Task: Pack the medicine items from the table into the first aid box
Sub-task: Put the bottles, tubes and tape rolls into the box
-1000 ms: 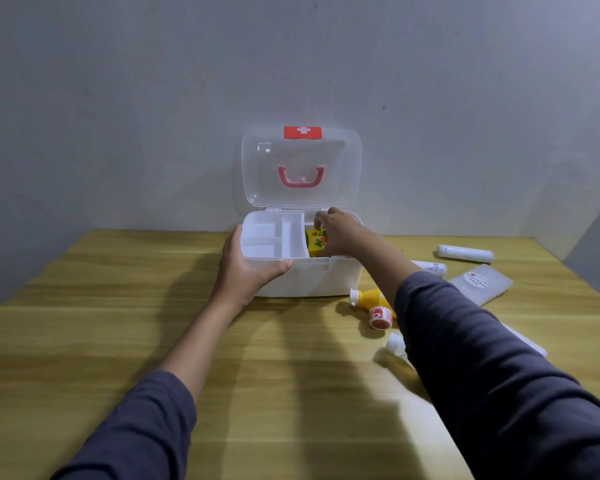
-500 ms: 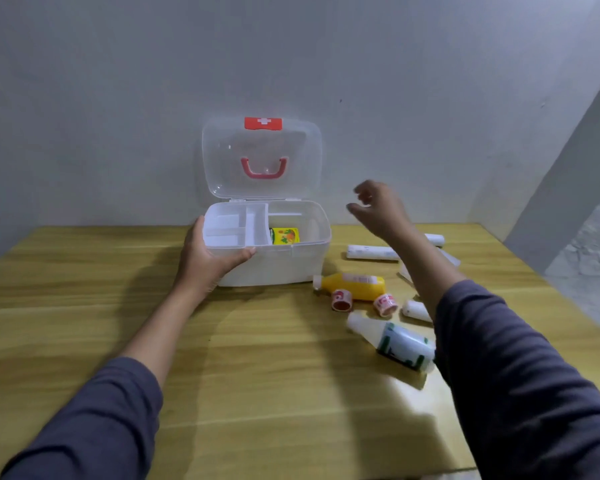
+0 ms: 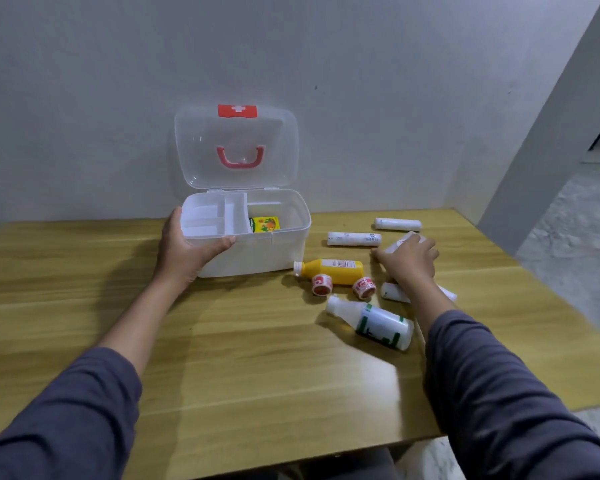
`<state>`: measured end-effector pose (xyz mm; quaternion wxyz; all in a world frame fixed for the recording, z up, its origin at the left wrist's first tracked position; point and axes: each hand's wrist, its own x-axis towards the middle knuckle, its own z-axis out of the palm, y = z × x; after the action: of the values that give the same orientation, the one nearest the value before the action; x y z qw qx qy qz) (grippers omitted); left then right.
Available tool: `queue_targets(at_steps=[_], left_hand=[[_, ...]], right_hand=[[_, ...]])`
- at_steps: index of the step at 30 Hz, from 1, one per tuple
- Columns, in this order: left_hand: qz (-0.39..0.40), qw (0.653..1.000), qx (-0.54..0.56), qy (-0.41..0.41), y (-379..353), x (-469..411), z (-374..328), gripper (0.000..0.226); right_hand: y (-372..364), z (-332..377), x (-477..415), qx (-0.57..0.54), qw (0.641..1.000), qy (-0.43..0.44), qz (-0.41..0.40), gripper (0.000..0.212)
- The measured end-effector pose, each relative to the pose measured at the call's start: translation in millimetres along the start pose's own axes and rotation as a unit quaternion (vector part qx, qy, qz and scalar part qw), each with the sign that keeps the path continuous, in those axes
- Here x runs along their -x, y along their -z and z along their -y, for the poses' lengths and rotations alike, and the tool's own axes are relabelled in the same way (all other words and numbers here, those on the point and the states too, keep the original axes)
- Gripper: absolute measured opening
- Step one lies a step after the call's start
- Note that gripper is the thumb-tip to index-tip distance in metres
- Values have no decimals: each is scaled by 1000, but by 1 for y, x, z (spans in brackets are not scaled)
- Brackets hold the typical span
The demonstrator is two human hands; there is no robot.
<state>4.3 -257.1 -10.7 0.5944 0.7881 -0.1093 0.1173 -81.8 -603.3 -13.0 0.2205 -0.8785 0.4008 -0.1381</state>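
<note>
The white first aid box (image 3: 284, 251) stands open on the wooden table, its clear lid (image 3: 236, 147) upright against the wall. A small yellow packet (image 3: 264, 224) lies in its right compartment. My left hand (image 3: 184, 249) grips the box's front left rim. My right hand (image 3: 411, 259) rests palm down over a flat white pouch (image 3: 400, 242) to the right of the box, fingers closing around it. A yellow bottle (image 3: 333, 270), two small red tape rolls (image 3: 322, 284), a white bottle with green print (image 3: 374, 322) and several white rolls (image 3: 354, 239) lie nearby.
A grey wall runs directly behind the box. The table's right edge (image 3: 534, 278) drops to a speckled floor, and the near edge lies just below my sleeves. Another white roll (image 3: 398, 224) lies by the wall, and one roll (image 3: 394, 292) sits partly under my right wrist.
My right hand left the yellow packet in the box, swung right and came down onto the flat white pouch. My left hand stayed on the box rim. The view shifted right.
</note>
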Motion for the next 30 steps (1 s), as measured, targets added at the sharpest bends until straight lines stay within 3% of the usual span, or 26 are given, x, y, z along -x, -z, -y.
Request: queue_targets(at_steps=[6,11,16,18,24,30], left_hand=[[0,1000,0,-9,-1,2,-1,102],[0,1000,10,-11,-2,5,-4,108],[1,1000,11,-13,-3,6,-6,112],[1,1000,10,-8,-3,4,-4,113],[1,1000,9,-6,-1,4,-3,103],[3,1000,21,-14,-3,3,-2,102]], right_hand=[[1,-6,-7,-38,999,26,-3,67],[13,-7,-6,-129,988,68,-53,37],[40,13,13,-201,962,163,-85,64],[50,24,20,-213,947,226,-86,62],[57,71,38,-123,911,391,51,57],[44,119,43,-43,889,440,122,56]])
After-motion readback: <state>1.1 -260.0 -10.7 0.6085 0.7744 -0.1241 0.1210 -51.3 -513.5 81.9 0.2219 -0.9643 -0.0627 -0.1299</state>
